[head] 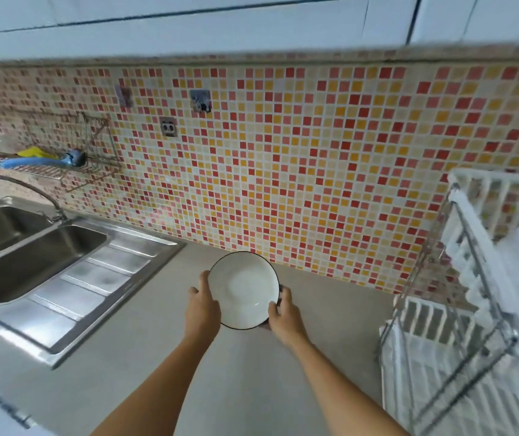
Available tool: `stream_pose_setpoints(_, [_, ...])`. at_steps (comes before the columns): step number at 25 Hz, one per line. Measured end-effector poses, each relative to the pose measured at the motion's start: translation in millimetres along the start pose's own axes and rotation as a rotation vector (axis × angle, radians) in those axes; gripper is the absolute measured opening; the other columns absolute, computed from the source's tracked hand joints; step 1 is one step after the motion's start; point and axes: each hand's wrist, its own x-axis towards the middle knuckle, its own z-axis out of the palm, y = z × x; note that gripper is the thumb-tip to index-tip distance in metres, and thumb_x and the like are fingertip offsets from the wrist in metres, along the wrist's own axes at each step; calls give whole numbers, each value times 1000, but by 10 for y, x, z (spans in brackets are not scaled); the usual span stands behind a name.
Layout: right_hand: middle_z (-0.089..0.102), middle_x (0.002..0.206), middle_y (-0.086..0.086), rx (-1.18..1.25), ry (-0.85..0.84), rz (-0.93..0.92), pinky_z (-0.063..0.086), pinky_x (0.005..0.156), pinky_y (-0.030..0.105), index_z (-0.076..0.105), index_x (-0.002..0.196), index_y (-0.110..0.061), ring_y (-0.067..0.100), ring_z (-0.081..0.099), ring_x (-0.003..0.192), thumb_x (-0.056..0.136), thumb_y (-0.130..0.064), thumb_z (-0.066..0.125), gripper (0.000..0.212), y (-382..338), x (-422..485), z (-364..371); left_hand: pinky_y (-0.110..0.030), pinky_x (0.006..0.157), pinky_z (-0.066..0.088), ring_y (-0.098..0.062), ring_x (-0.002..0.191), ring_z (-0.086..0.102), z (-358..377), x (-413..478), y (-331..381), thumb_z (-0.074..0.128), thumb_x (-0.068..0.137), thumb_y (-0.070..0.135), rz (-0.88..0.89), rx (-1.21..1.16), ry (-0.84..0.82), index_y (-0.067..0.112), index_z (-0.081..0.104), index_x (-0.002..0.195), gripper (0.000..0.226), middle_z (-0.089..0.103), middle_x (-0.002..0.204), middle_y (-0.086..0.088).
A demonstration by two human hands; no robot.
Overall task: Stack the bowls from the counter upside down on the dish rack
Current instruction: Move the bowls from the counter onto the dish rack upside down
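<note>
A white bowl (243, 289) with a thin dark rim is held over the grey counter (164, 357), its open side facing up and tilted toward me. My left hand (203, 305) grips its left edge and my right hand (283, 314) grips its lower right edge. The dish rack (459, 325), a metal frame with white slatted trays, stands at the right edge of the view, blurred. A white shape sits on its upper tier, too blurred to name.
A steel double sink (28, 256) with a draining board and a curved tap (31, 190) fills the left side. A wire wall shelf (50, 158) with blue and yellow items hangs above it. The mosaic tile wall (299, 168) runs behind the counter.
</note>
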Motion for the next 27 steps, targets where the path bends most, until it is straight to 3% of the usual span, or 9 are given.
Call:
stream_pose_setpoints(3, [52, 136, 7, 4, 36, -160, 59, 83, 39, 30, 136, -23, 24, 59, 110, 97, -11, 37, 41, -265, -594, -84, -39, 62, 41, -33, 75, 50, -456, -452, 68, 32, 89, -4, 82, -80, 115, 12, 39, 125, 40, 53, 106, -22])
stream_pose_setpoints(6, [56, 133, 4, 60, 69, -342, 57, 88, 42, 29, 130, -38, 21, 60, 113, 98, -16, 39, 40, -560, -1237, -184, -41, 62, 41, -36, 77, 54, -902, -928, 150, 34, 87, -1, 192, -298, 191, 11, 38, 107, 24, 54, 86, -16])
stream_pose_setpoints(10, [59, 117, -14, 208, 163, -476, 55, 84, 31, 36, 111, -45, 13, 59, 107, 87, -49, 46, 27, -998, -2021, -453, -50, 90, 49, -32, 113, 50, -1321, -1439, 453, 42, 79, 21, 387, -540, 99, 43, 42, 124, 50, 50, 127, -6])
stream_pose_setpoints(13, [50, 95, -21, 181, 278, -566, 43, 67, 10, 34, 99, -38, -7, 54, 88, 77, -72, 31, 41, -1397, -2687, -812, -44, 81, 54, -32, 121, 47, -1592, -1881, 755, 39, 69, 19, 485, -912, -53, 48, 57, 110, 54, 48, 133, -10])
stream_pose_setpoints(15, [47, 90, -18, 198, 233, -604, 45, 70, 18, 30, 101, -35, -16, 52, 76, 64, -88, 26, 64, -1469, -2803, -942, -31, 76, 53, -32, 124, 47, -1655, -2021, 897, 41, 73, 14, 564, -1037, -117, 32, 58, 118, 51, 46, 137, -14])
stream_pose_setpoints(17, [53, 99, -16, 224, 271, -641, 52, 82, 39, 27, 105, -39, -8, 58, 89, 60, -89, 34, 68, -1586, -3029, -1219, -32, 80, 51, -31, 124, 49, -1761, -2318, 1183, 49, 75, 34, 669, -1165, -175, 18, 55, 119, 47, 47, 138, -16])
stream_pose_setpoints(21, [55, 114, -40, 188, 237, -726, 46, 102, 43, 25, 124, -58, 5, 56, 116, 63, -82, 50, 70, -1680, -3414, -1843, -32, 89, 48, -18, 115, 53, -1808, -2754, 1741, 47, 64, 78, 788, -1119, -223, 34, 50, 101, 58, 50, 130, -13])
stream_pose_setpoints(25, [52, 115, -41, 100, 332, -764, 52, 93, 33, 31, 124, -55, -4, 58, 111, 54, -84, 57, 80, -1521, -3726, -2436, -7, 77, 49, 9, 95, 61, -1558, -2993, 2168, 47, 88, 46, 924, -959, -308, 40, 44, 98, 11, 57, 110, 3])
stream_pose_setpoints(27, [51, 127, -27, 108, 402, -768, 54, 88, 27, 34, 125, -54, 3, 59, 113, 54, -80, 64, 81, -1359, -3839, -2787, -5, 73, 50, 11, 90, 64, -1339, -3122, 2388, 52, 88, 43, 1000, -889, -404, 39, 43, 103, 18, 58, 104, 17])
